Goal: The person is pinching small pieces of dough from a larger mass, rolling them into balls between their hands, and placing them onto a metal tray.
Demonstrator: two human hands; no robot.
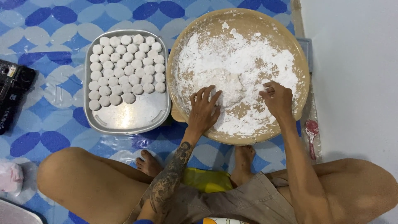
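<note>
Dough lump [231, 89] sits near the middle of the round tan tray [298, 49], half buried in loose white flour [248, 58] that covers most of the tray floor. We note the left hand [204, 110] lying palm down with fingers spread, fingertips touching the lump's left edge; nothing is clasped in it. The right hand [277, 98] rests on the flour just right of the lump, fingers curled inward at the tips. We cannot tell whether it pinches a bit of dough or only flour.

Left of the round tray, just beside it, stands a rectangular metal tray [132, 118]. We record rows of small white dough balls [124, 68] filling its far portion, packed touching one another; the near portion is bare metal.

Both trays rest on a blue patterned mat [54, 54]. A pink spoon [311, 130] lies at the mat's right edge, near the white wall [356, 74]. A black device [12, 93] shows at the left border, well apart from the trays.
</note>
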